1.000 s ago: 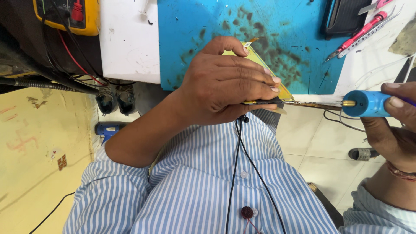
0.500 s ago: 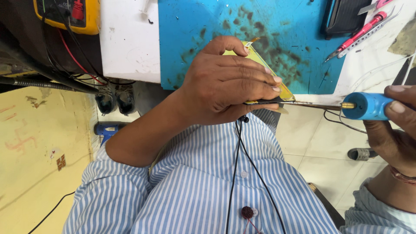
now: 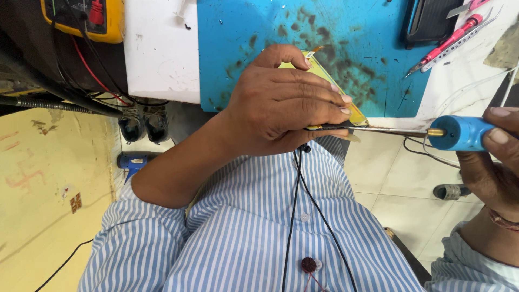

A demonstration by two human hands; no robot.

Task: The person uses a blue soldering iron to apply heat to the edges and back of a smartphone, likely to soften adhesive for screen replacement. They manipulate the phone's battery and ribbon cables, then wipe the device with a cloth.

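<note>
Right hand has drawn the blue-handled tool back toward the bench's right edge and lifted it slightly, its thin metal tip now nearly level at the yellow part under the left hand.

A yellow multimeter, red pen tool and tweezers lie beside a stained blue mat.

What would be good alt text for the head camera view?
A left hand grips a thin yellow part while the right hand holds a blue soldering iron, its tip at the part's edge. Behind lie a blue work mat and a yellow multimeter.
</note>
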